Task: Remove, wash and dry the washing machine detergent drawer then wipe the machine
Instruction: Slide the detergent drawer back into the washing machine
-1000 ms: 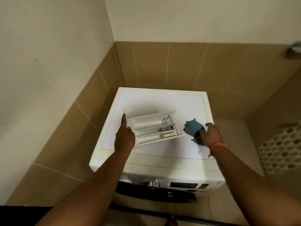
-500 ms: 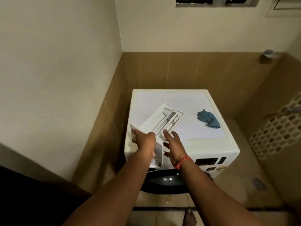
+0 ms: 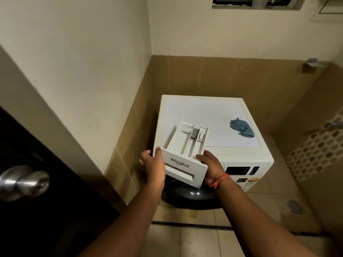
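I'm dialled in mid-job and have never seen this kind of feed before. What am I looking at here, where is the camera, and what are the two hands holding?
There is no robot here: a person is working with bare hands, and the one camera sits on their head, looking forward and down, so both forearms reach in from the bottom of the picture. The white box in the tiled corner is a front-loading washing machine. The detergent drawer is out of the machine; its labelled front panel faces the camera and its far end lies over the machine's top. The left hand grips the panel's left edge, and the right hand, with a red thread at the wrist, holds the right edge. A crumpled blue cloth lies on the machine's top to the right, untouched. A door with a metal knob stands at the left.
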A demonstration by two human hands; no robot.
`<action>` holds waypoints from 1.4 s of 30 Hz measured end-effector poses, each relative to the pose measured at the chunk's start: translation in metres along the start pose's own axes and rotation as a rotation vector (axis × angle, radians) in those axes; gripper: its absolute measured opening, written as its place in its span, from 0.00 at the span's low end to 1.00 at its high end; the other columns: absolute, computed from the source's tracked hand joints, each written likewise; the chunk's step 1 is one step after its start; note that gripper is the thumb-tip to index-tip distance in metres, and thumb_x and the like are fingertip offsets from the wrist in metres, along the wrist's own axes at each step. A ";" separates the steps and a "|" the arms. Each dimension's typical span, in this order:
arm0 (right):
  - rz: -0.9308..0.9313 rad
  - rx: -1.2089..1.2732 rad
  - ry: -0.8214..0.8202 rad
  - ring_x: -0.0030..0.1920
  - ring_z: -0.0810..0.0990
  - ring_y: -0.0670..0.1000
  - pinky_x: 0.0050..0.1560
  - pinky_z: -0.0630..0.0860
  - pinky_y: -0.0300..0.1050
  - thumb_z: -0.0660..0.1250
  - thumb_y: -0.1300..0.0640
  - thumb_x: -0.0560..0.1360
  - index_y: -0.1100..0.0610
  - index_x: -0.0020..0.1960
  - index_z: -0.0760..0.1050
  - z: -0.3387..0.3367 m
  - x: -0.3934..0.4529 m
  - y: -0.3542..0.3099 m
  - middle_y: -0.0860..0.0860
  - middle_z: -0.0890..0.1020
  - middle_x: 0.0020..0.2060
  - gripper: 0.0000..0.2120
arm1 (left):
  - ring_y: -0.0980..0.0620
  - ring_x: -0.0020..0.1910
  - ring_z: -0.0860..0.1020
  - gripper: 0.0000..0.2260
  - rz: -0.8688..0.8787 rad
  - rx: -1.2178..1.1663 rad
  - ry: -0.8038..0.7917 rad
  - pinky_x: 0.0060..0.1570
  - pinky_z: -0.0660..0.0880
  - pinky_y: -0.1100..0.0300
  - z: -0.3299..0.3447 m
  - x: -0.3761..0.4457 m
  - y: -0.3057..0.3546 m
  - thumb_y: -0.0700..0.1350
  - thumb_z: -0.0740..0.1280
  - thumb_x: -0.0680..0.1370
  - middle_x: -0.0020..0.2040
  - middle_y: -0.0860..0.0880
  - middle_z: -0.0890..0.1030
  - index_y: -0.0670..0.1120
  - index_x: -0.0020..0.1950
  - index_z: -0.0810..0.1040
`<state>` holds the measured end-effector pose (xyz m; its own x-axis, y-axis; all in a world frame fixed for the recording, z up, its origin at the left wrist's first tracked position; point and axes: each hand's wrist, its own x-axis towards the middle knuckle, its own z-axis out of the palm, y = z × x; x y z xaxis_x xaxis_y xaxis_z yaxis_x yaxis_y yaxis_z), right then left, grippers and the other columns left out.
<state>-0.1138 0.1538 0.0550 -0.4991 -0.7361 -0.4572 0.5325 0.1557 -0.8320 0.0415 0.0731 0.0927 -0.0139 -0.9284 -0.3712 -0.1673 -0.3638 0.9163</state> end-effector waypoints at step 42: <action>0.219 -0.486 -0.101 0.56 0.82 0.56 0.64 0.75 0.58 0.66 0.66 0.77 0.57 0.64 0.77 -0.038 -0.002 0.159 0.53 0.84 0.56 0.16 | 0.49 0.60 0.75 0.19 -0.210 0.251 -0.178 0.57 0.72 0.57 -0.054 0.023 -0.168 0.35 0.59 0.77 0.61 0.51 0.80 0.50 0.61 0.81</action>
<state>-0.0542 0.2051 -0.0878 -0.3307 -0.7085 -0.6234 0.2268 0.5816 -0.7812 0.1227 0.1093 -0.0615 -0.1211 -0.8001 -0.5875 -0.4211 -0.4946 0.7603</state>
